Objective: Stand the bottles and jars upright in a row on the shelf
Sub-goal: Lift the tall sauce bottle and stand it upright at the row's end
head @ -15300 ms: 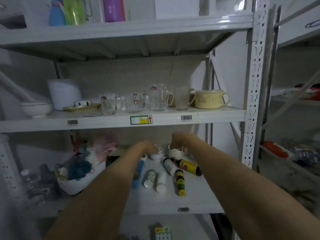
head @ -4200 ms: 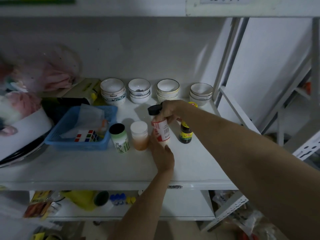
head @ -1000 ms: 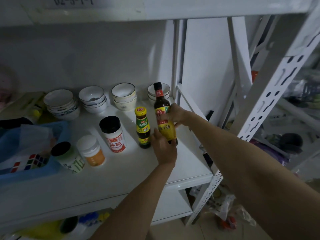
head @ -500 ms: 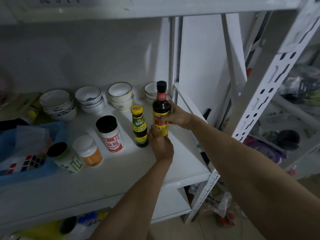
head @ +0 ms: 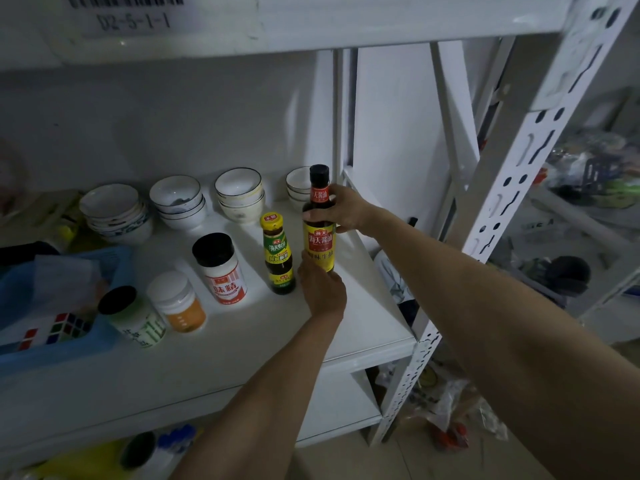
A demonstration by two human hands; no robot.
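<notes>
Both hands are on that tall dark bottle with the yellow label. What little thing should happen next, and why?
Probably let go. The tall bottle stands upright at the right end of the row, beside the small green-label bottle. The right hand grips its shoulder and the left hand steadies its base; nothing lies on its side.

Along the back edge of my white shelf (head: pixel 242 344) sit four stacks of white bowls (head: pixel 239 195). At the left edge, a blue plastic basket (head: pixel 69 344) holds a puzzle cube (head: pixel 55 329) and a crumpled clear bag (head: pixel 65 282). Overhead, a barcode label (head: pixel 133 19) reads D2-5-1-1.
</notes>
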